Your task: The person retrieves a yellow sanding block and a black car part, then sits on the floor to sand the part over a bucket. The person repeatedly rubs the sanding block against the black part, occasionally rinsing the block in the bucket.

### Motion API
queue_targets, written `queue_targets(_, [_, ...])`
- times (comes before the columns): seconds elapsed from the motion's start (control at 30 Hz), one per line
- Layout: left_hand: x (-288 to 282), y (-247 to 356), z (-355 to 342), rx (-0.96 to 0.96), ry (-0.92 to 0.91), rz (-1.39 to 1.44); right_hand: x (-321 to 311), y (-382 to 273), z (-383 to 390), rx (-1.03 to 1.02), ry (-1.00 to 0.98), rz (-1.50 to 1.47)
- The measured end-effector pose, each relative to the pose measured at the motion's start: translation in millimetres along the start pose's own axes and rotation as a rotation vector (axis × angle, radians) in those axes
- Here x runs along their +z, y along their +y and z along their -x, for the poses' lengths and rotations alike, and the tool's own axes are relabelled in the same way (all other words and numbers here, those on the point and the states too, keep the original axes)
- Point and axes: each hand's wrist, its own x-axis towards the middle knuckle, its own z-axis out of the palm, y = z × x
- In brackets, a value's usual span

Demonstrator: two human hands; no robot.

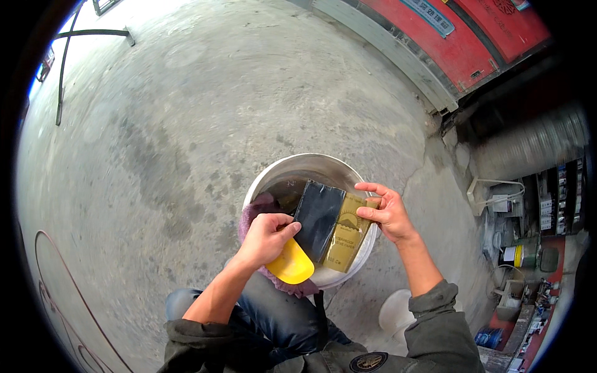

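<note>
A sheet of sandpaper point(321, 212) is spread between my two hands above a white bucket point(264, 176). Its dark abrasive face shows on the left; a folded-over strip on the right shows the olive-brown printed backing. My left hand point(268, 239) pinches the sheet's left edge between thumb and fingers. Tucked under that same hand is a flat yellow pad with rounded corners point(292, 264), perhaps a sanding block. My right hand point(388, 214) grips the folded right edge, thumb on top. A purple cloth point(298, 288) hangs over the bucket's near left rim, partly hidden by my left hand.
Grey concrete floor point(186, 124) surrounds the bucket. A white round container point(396, 311) stands by my right elbow. Red cabinets point(448, 50) are at the far right, above cluttered shelves with tins point(521, 255). A thin hose point(68, 273) curls at the left.
</note>
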Motion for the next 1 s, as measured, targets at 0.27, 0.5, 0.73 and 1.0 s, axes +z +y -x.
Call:
queue_targets(0.27, [5.9, 3.4, -0.2, -0.009, -0.156, 0.193, 4.1, -12.1, 9.5, -0.086, 0.055, 0.031])
queue_targets(0.5, [6.3, -0.7, -0.9, -0.213, -0.225, 0.747, 14.2, -17.0, 11.6, -0.115, -0.02, -0.17])
queue_targets(0.73, [-0.4, 3.5, -1.9, -0.205, -0.218, 0.782, 9.7, -16.8, 11.9, -0.106, -0.014, -0.13])
queue_targets(1.0, [1.5, 15.2, 1.5, -0.039, -0.093, 0.438, 15.5, -4.3, 7.7, -0.082, 0.048, -0.289])
